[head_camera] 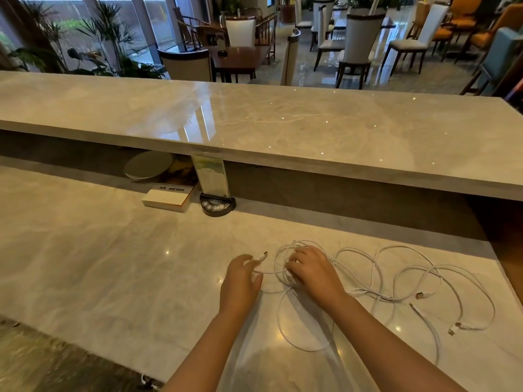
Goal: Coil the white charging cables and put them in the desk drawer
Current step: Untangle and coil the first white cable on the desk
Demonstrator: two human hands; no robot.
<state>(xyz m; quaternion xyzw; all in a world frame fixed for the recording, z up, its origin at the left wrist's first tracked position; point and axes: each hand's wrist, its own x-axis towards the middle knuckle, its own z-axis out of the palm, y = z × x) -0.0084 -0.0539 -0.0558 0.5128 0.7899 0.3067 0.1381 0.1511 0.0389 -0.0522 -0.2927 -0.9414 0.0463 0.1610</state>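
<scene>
White cables (376,274) lie in a loose tangle on the table (113,264), and nearly all of the slack runs off to the right of the hands, in wide overlapping loops that reach toward the table's right edge, with several plug ends (421,295) lying free out there. One small bundle of turns (283,267) sits just in front of the person, and the right hand (311,271) rests on top of it with fingers curled into the loops, so it appears to grip that bundle, though the fingertips are hidden under the strands. The left hand (240,281) is just beside it, to the left, fingers bent and seemingly pinching a short tail whose plug (263,255) pokes up past the fingertips; the frame is slightly blurred there, so the pinch is a judgement. One large single loop (300,323) hangs back toward the person, between the forearms. Since the uncoiled length trails rightward, the right hand is the nearer one to gather it, while the left would steady the tail. No drawer shows in this view. Farther back, under the raised counter (254,123), stand a leaflet holder (212,176) on a dark base, a white box (167,198) and a pale plate (148,165).
</scene>
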